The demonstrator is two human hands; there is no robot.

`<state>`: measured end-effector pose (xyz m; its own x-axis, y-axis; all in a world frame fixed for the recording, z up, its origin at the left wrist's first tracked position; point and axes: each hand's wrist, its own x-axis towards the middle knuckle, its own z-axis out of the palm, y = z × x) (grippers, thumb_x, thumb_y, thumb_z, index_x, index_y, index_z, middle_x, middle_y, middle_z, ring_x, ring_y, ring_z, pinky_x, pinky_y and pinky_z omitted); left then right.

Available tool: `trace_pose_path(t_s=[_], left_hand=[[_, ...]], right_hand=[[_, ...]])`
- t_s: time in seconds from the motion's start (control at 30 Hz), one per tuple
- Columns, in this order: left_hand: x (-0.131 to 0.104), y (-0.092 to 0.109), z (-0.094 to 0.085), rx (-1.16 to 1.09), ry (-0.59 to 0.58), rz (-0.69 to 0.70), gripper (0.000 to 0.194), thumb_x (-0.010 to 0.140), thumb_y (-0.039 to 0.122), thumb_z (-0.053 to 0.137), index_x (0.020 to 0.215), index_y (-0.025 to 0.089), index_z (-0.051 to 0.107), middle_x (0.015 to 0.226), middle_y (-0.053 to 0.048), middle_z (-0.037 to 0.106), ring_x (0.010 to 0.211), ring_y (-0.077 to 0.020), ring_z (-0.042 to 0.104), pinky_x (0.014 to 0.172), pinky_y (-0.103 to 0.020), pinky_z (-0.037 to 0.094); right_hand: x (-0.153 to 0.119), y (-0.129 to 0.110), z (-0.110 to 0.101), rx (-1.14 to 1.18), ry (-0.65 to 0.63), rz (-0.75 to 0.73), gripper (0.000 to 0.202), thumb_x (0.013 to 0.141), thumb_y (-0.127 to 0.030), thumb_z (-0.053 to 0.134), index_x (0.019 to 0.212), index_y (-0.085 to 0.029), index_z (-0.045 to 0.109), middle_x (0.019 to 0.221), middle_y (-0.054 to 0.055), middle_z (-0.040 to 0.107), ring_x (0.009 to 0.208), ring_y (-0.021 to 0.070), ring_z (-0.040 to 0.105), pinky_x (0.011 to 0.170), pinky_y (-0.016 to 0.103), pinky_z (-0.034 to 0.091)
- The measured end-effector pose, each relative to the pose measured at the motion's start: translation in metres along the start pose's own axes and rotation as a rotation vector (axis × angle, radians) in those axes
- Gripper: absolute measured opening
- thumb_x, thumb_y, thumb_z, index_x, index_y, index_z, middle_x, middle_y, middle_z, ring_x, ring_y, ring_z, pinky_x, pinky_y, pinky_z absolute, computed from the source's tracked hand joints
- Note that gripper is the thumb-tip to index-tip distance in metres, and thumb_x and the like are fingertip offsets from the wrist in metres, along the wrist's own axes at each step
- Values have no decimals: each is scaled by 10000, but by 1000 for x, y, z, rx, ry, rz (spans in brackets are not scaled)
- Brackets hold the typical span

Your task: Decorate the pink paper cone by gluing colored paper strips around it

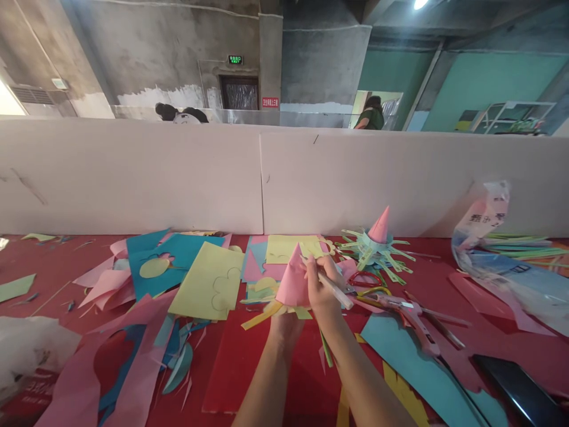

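Note:
A pink paper cone (293, 279) stands point up near the middle, with yellow and green paper strips round its base. My left hand (285, 326) is beneath the cone and holds it from below; its fingers are mostly hidden under the strips. In my right hand (322, 284) is a white pen (335, 290), its tip against the upper right side of the cone. Behind and to the right, a finished-looking pink cone (380, 228) sits on a light blue base with green strips (373, 252) spreading outward.
Red-handled scissors (365, 280), a pink glue gun (415, 323) and a black phone (518, 385) lie at the right. Yellow card (208, 281), blue card (149, 261) and pink scraps cover the left. A white partition (178, 178) closes off the back.

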<state>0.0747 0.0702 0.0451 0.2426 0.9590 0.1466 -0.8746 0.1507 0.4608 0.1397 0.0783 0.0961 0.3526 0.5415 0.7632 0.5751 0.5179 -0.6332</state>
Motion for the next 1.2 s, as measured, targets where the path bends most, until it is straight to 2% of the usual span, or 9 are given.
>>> trace_pose_path(t_s=[0.1,0.23,0.4,0.63,1.07,1.2], left_hand=[[1,-3,-6,-3,22,-11,397,681,272,646,1074,215,640,1045,-84,684,1106,-273,570,929,-377,473],[2,-7,-14,-18,58,-15,353,719,322,611,1046,195,649,1006,-108,687,1092,-277,576,908,-378,483],[3,-11,-20,17,88,-47,333,747,357,573,1032,203,650,968,-103,689,1055,-263,594,899,-380,486],[3,-9,-16,35,120,-28,350,709,360,591,1010,193,655,966,-108,687,1042,-269,597,880,-376,501],[1,-1,-4,55,7,16,492,689,324,624,1162,192,589,1106,-103,657,1153,-281,532,985,-395,425],[2,0,-3,72,20,19,481,697,340,617,1154,190,596,1095,-109,659,1137,-283,543,968,-395,438]], right_hand=[[1,-2,-1,25,-5,24,298,888,-322,482,620,-217,403,480,-28,532,403,90,469,493,208,423],[2,-8,-3,64,3,50,288,885,-339,488,635,-211,421,502,-21,552,429,98,520,478,200,420],[3,-11,-4,24,31,-2,301,880,-322,504,614,-202,431,504,-16,567,458,99,553,505,194,425],[4,-9,-4,31,35,7,294,885,-326,496,624,-203,437,507,-20,568,454,95,547,499,191,422],[5,-7,-3,-61,-59,-48,317,873,-275,466,578,-217,365,441,-44,475,406,85,440,432,186,345],[4,-8,-4,5,-67,41,318,879,-292,463,583,-218,375,441,-45,491,416,91,484,445,190,363]])
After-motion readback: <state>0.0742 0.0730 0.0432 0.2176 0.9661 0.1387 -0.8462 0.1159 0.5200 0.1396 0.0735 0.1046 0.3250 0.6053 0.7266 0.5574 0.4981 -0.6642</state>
